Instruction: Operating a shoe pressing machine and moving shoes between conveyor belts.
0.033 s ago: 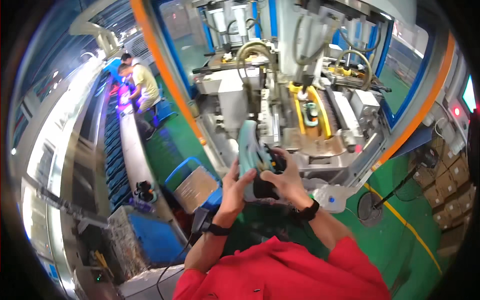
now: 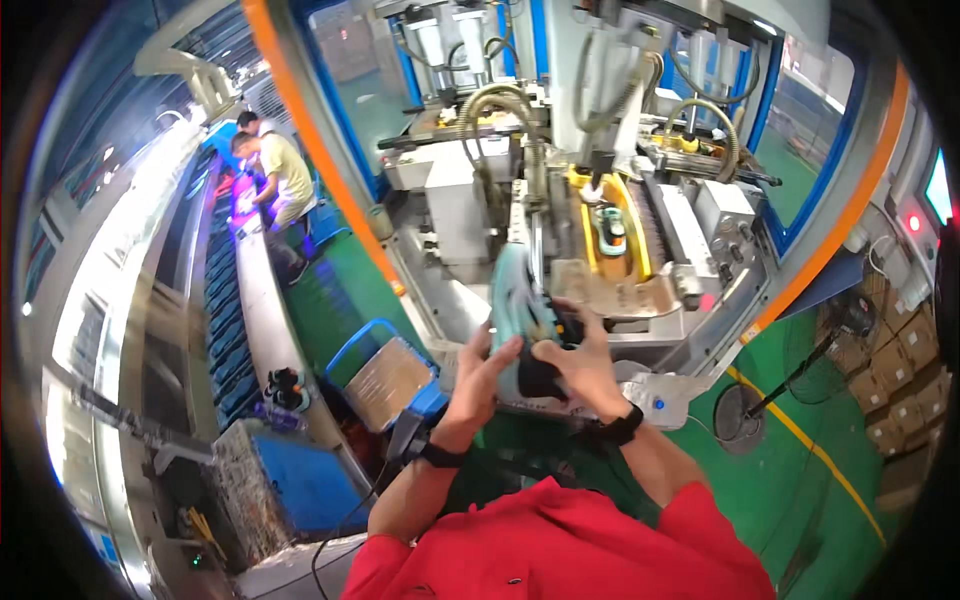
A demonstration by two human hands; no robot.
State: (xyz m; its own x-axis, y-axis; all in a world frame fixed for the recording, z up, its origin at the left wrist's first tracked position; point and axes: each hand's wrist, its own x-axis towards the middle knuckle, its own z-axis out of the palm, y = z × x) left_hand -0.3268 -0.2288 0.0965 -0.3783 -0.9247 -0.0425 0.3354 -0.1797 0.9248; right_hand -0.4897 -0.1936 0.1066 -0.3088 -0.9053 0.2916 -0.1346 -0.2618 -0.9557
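Grip: both hands clamped on one teal-grey sports shoe (image 2: 512, 290), held in the air in front of the torso; L hand (image 2: 474, 382) along its L side, R hand (image 2: 588, 366) on the R side, thumbs toward the middle. Pale end points away from the body, dark end nearer; fine detail blurred. Two-handed hold prob. keeps it steady w/ thumbs free to press.

Ahead & R of grip: 2nd shoe (image 2: 611, 236) sits btwn the yellow side pieces (image 2: 641, 232) of a machine fixture, presumably so it can't slip sideways. Below R of grip, a clear plastic container (image 2: 655, 400).

L of grip: blue chair (image 2: 428, 398) w/ a brown pad; further L, a pale ledge (image 2: 262, 300) w/ a dark shoe (image 2: 287, 388) on it. Far L, person in yellow top (image 2: 288, 175). Green floor (image 2: 690, 470) below; far R, pedestal fan (image 2: 740, 415) & stacked cartons (image 2: 896, 385).
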